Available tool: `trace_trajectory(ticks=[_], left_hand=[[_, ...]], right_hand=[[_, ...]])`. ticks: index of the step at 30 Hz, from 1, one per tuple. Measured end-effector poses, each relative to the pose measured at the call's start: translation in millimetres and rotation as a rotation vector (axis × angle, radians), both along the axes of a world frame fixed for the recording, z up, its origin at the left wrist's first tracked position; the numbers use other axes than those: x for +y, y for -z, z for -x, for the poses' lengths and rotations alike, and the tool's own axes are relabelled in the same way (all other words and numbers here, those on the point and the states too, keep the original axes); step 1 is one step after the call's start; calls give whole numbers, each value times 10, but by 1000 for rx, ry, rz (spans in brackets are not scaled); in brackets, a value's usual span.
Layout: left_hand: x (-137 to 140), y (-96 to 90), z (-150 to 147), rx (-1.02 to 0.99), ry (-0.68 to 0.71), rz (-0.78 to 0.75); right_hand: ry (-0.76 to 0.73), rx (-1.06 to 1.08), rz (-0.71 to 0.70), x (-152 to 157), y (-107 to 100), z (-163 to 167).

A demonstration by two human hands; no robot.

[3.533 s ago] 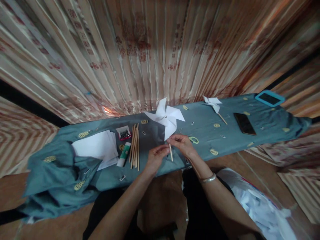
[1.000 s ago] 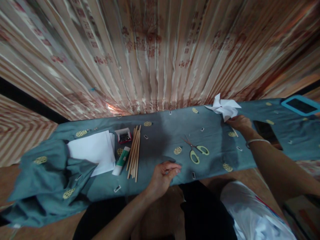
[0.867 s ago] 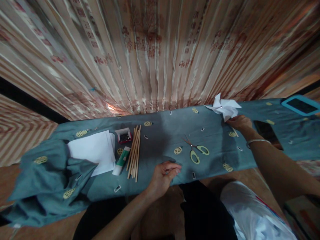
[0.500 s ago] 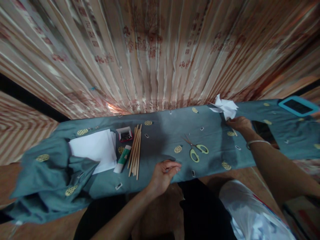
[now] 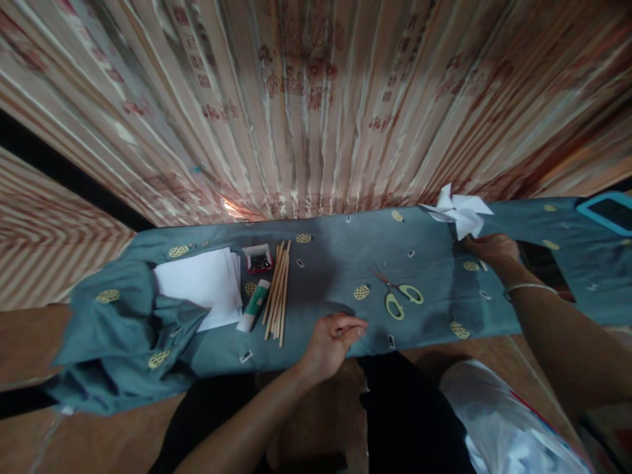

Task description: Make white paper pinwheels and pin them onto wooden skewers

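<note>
A white paper pinwheel is up at the far right edge of the cloth, its folded blades spread. My right hand is closed around its wooden stick just below the blades; a bit of the stick's end shows under the hand. My left hand hovers at the front edge of the cloth, fingers loosely curled towards the thumb, with nothing visible in it. Scissors with green handles lie between the two hands, slightly open.
On the patterned cloth, left of my hands, lie several wooden sticks, a glue stick, a small box of dark pins and white paper sheets. Rightward are a dark phone and a blue-framed tablet.
The pinwheel's blades have turned and now show more spread out. The whole view has shifted, with things sitting a little further right. My left hand keeps its curled pose.
</note>
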State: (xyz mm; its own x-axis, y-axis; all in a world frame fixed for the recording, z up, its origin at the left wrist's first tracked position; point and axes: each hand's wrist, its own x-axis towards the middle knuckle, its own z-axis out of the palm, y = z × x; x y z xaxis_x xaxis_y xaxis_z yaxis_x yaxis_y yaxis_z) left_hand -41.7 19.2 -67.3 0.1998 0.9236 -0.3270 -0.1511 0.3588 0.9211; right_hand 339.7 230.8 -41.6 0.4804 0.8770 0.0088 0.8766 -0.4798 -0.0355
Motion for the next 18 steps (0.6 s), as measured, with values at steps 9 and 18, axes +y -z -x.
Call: trace_trajectory(ticks=[9, 18], left_hand=[[-69, -75, 24, 73, 48, -54], [-212, -133, 212, 172, 91, -168]], right_hand=[[16, -1, -11, -475, -148, 388], [-434, 449, -237, -1255, -53, 1505]])
